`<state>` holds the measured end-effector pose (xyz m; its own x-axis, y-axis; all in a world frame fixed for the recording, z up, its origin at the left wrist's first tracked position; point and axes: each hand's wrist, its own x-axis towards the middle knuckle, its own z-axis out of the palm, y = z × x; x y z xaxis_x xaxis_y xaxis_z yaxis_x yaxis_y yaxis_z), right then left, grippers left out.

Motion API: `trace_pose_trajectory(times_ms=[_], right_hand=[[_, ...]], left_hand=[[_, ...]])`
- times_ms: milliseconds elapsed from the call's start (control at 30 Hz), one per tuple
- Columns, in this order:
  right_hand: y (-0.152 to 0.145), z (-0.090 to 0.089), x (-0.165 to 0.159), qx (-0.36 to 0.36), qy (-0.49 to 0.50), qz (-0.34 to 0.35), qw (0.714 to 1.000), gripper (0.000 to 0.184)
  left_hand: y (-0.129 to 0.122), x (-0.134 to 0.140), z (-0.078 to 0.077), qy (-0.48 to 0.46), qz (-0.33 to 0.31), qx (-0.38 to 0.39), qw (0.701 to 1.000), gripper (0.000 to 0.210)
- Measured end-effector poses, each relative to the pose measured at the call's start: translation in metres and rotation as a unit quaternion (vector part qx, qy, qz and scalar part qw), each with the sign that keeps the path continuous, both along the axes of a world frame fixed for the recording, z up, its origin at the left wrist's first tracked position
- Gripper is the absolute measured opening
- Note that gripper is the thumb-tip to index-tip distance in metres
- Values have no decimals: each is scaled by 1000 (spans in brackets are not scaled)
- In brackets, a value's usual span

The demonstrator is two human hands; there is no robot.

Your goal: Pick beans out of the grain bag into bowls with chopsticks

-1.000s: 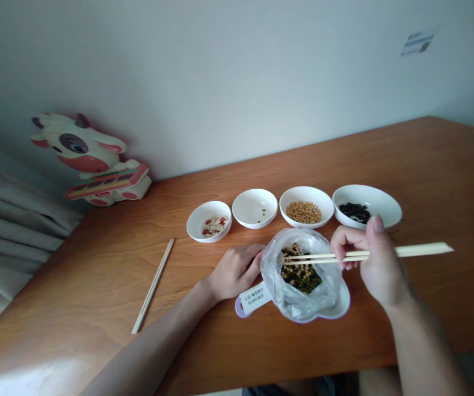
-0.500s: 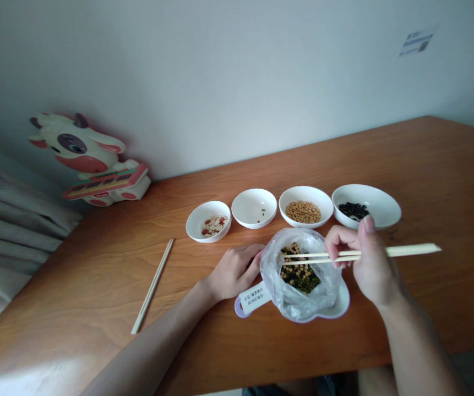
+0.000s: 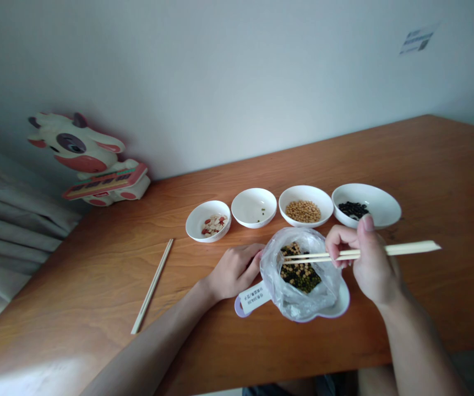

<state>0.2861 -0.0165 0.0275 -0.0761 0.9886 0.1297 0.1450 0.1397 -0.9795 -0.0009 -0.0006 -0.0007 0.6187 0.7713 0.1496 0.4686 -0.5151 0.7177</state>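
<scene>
My right hand [image 3: 371,264] is closed around a pair of wooden chopsticks [image 3: 410,248]. Their tips reach into the open mouth of a clear plastic bag [image 3: 273,275], over a mix of small green and yellow beans [image 3: 303,278]. The bag rests in a pale dish [image 3: 344,305] with a labelled handle [image 3: 255,298] pointing left. At the bag's left edge, my left hand [image 3: 237,269] has its fingers curled on the plastic; the fingertips are partly hidden. I cannot make out a bean between the chopstick tips.
Behind the bag, white bowls hold peanut-like pieces [image 3: 214,225], a few green beans [image 3: 262,210], yellow beans [image 3: 303,211] and black beans [image 3: 353,210]. Spare chopsticks [image 3: 153,286] lie left. A toy cow with keyboard [image 3: 104,184] stands by the wall, near a grey curtain [image 3: 9,231].
The chopstick tips have come slightly closer together inside the bag. My left hand, the bag and the bowls stay where they were.
</scene>
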Motion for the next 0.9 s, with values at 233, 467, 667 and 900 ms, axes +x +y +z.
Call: trace_pose_trajectory(times_ms=[233, 467, 667, 900], right_hand=[[-1, 2, 3, -1, 19, -19, 1000, 87], [0, 7, 2, -7, 43, -16, 999, 88], [-1, 6, -3, -2, 43, 16, 999, 87], [-1, 1, -7, 7, 29, 15, 999, 84]], left_hand=[[0, -1, 0, 0, 0, -3, 1000, 38], [0, -1, -1, 5, 3, -4, 1000, 37], [0, 0, 0, 4, 1, -6, 1000, 38], [0, 0, 1, 4, -1, -9, 1000, 38]])
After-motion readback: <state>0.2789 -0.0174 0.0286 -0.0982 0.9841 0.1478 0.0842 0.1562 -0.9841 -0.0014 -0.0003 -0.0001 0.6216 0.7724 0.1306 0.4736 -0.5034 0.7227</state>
